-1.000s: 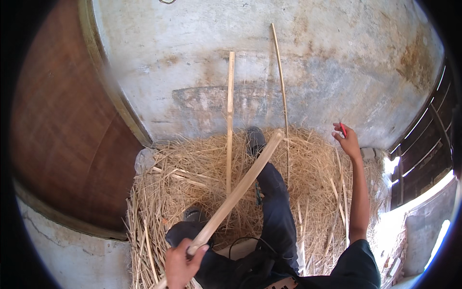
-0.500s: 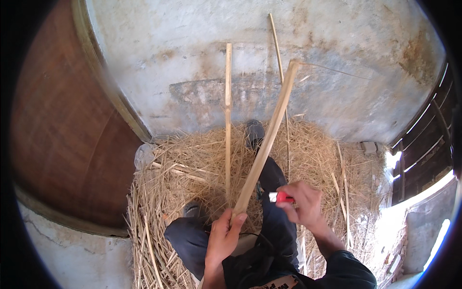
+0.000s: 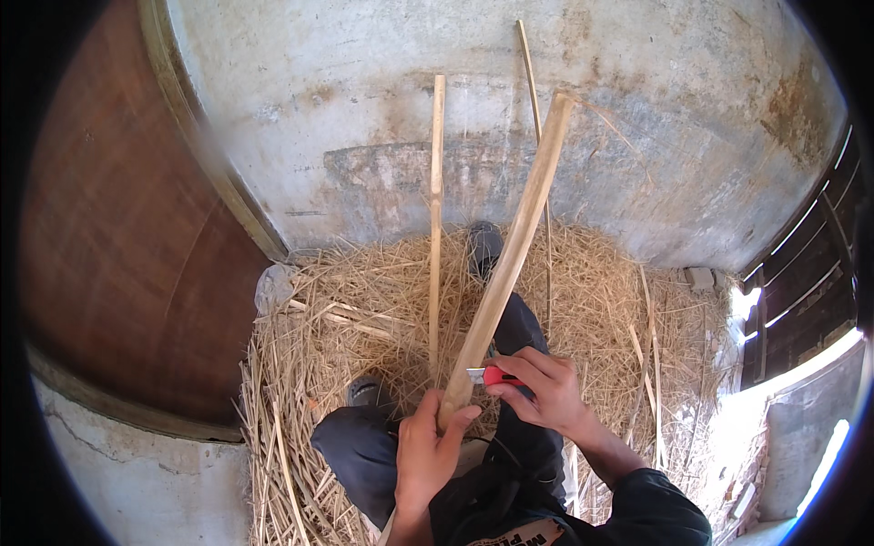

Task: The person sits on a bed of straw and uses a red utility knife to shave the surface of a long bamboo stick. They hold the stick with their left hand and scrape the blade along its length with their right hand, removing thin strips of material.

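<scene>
A long split bamboo strip (image 3: 514,259) slants up and away from my lap toward the wall, with a thin loose fibre hanging off its far end. Its near end is gripped by my left hand (image 3: 430,446), fingers wrapped round it and thumb along the side. My right hand (image 3: 542,391) is closed on a red utility knife (image 3: 499,376). The knife's short metal blade points left and lies against or just over the strip, a little beyond my left hand; whether it bites in, I cannot tell.
Two more bamboo strips, one pale (image 3: 436,209) and one thinner (image 3: 530,82), lean on the stained wall (image 3: 364,118). Straw and shavings (image 3: 592,282) cover the floor round my legs. A brown door panel (image 3: 118,246) stands left; dark slats (image 3: 810,291) are at right.
My right hand has moved left with the knife, bringing the blade from beside the bamboo strip onto or over it. The strip's far end has risen slightly in view.
</scene>
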{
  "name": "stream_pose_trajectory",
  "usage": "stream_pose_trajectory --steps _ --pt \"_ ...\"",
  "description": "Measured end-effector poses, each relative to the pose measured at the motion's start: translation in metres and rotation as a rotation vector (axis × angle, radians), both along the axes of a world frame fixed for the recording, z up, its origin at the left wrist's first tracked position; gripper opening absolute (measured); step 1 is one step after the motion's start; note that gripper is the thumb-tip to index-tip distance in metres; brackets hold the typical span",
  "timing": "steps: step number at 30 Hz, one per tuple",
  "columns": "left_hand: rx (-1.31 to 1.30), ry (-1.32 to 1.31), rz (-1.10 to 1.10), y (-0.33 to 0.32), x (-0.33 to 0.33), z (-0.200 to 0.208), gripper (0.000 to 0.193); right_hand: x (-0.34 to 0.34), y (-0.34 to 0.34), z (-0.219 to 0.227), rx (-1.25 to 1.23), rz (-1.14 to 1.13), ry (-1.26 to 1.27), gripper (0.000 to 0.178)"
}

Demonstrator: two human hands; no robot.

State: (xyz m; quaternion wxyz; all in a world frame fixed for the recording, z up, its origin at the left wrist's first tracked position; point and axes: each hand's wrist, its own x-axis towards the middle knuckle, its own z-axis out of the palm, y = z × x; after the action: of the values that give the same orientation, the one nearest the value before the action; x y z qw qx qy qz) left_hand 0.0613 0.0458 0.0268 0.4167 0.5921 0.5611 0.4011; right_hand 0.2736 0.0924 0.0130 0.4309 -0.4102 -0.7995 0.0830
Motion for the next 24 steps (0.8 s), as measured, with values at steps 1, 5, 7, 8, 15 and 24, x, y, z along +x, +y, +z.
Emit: stream_pose_trajectory --steps 1,5,7,8,15,24 --pt "0.002 0.019 0.004 -0.001 0.0 0.001 0.03 -0.001 0.001 0.003 0.014 0.002 -0.006 0.036" --pt "0.032 0.024 0.024 -0.002 0.001 -0.001 0.033 -0.004 0.0 0.011 0.049 0.03 -0.078 0.035" --pt "0.028 0.044 0.031 -0.003 0.002 0.001 0.034 -0.004 -0.001 0.009 0.06 0.028 -0.08 0.035" --pt "0.033 0.05 0.035 -0.003 0.002 0.003 0.034 -0.004 -0.001 0.008 0.064 0.026 -0.081 0.034" --pt "0.031 0.09 0.058 -0.006 0.003 0.004 0.034 -0.005 0.001 0.013 0.119 -0.028 -0.084 0.035" --pt "0.047 0.095 0.072 -0.009 0.004 0.004 0.03 -0.001 0.007 0.018 0.143 -0.056 -0.102 0.035"
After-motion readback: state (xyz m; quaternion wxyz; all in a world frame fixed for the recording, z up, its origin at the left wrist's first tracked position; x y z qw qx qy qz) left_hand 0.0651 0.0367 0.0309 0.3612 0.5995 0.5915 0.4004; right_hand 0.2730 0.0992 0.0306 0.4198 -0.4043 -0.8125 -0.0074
